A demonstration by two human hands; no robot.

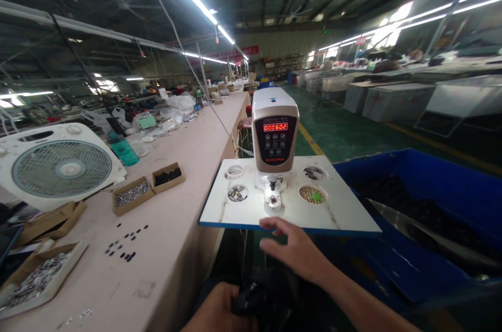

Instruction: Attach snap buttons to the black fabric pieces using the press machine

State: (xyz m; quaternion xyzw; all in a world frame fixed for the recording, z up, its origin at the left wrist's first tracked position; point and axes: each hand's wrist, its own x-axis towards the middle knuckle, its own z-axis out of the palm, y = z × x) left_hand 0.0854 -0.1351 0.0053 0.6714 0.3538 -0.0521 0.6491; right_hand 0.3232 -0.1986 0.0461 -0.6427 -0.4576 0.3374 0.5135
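My left hand [220, 307] is low in front of me, its fingers wrapped round dark fabric [270, 295] that hangs in shadow over my lap. My right hand [294, 251] is raised just above that fabric, fingers spread and empty, near the blue front edge of a white work table [243, 219]. On this table stands a snap-fastening machine [274, 138] with a red lit display reading 000602. Its small metal die [273, 198] lies a little beyond my right fingertips. Round wells hold metal parts, among them brass-coloured pieces [308, 194] with a green bit on top.
On the long bench [176, 227] at left are loose dark buttons [127, 256], cardboard boxes of small metal parts [133, 193], and a white fan [66, 164]. A blue bin [423, 164] holding dark material stands at right, close to the work table.
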